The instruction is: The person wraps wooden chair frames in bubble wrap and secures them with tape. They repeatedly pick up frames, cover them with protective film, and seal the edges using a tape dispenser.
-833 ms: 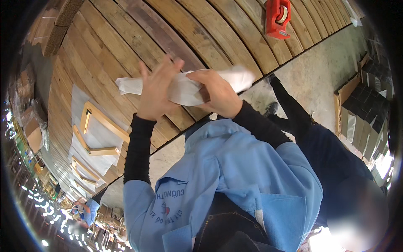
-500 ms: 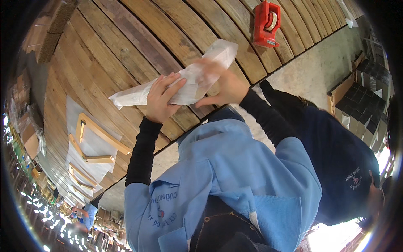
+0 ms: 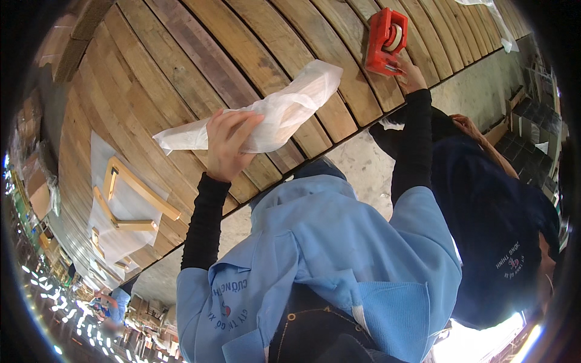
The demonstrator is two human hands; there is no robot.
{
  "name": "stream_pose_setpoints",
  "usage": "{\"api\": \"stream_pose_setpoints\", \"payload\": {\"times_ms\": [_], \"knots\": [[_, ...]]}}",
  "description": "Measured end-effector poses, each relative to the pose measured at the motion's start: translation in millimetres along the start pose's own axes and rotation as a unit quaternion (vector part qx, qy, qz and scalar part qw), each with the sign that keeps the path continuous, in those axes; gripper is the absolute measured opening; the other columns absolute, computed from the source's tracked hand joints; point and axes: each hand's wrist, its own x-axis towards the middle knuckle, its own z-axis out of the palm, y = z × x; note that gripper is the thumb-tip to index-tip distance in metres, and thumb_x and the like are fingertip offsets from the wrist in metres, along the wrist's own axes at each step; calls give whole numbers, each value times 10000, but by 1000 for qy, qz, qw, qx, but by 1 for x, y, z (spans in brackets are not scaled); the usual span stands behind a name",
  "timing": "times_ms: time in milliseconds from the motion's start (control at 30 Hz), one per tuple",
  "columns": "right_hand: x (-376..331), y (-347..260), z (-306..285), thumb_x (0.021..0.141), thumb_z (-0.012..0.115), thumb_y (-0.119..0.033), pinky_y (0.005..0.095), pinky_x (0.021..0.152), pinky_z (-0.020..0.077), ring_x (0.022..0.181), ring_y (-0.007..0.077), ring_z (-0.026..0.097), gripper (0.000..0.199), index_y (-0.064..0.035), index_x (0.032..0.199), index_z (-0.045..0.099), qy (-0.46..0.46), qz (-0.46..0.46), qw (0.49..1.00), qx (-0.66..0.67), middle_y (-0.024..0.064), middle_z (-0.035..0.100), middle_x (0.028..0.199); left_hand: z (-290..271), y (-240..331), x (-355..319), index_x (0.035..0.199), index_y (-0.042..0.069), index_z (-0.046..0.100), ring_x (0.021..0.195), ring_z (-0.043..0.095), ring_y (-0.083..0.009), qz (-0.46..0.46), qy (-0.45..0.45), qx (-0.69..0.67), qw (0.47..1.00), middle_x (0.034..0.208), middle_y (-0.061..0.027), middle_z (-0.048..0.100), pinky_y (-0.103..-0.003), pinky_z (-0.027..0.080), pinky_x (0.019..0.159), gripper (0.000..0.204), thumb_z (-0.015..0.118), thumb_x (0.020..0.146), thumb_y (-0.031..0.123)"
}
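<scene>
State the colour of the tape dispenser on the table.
Red; the tape dispenser shows in the head view.

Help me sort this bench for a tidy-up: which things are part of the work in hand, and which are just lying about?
In hand:
- white foam-wrapped bundle, held by the left hand
- red tape dispenser, with the right hand at its near end

Lying about:
- light wooden frame pieces on a white sheet, further left on the plank table
- clear plastic scrap at the far right

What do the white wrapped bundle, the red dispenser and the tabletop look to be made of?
Bundle under the left hand: thin translucent foam or plastic sheet, creased and matte. Tape dispenser at the right hand: glossy red, probably moulded plastic. Table: bare wooden planks with visible grain.
</scene>
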Motion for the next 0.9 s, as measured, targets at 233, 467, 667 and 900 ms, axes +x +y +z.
{"api": "stream_pose_setpoints", "payload": {"times_ms": [233,467,667,900], "knots": [[-18,47,-8,858,790,-373,349,896,466,982,221,669,411,27,952,767,39,-224,974,-20,108,721,1073,-4,-4,0,1295,157,673,1175,575,-289,1,-5,1,1000,1254,-48,630,-526,398,1090,726,862,598,80],[-25,111,30,904,744,-315,350,754,510,776,186,656,359,38,960,770,251,-115,915,-294,65,741,854,-3,-8,11,1317,218,663,1163,555,-258,-8,-7,-27,1000,1258,-9,626,-522,389,1073,737,822,617,51],[-198,-35,141,961,687,-313,215,561,390,632,48,555,316,-31,823,720,-244,-102,957,121,5,662,736,-4,-7,0,1331,250,654,1147,547,-251,-2,0,-34,999,1256,25,625,-525,379,1081,757,828,618,66],[-245,-77,176,932,711,-504,250,405,337,420,77,471,561,-35,627,667,-458,-110,846,-250,3,562,534,4,-8,-2,1307,204,672,1148,569,-255,31,21,4,999,1224,-13,640,-520,385,1057,744,862,598,85]]}}
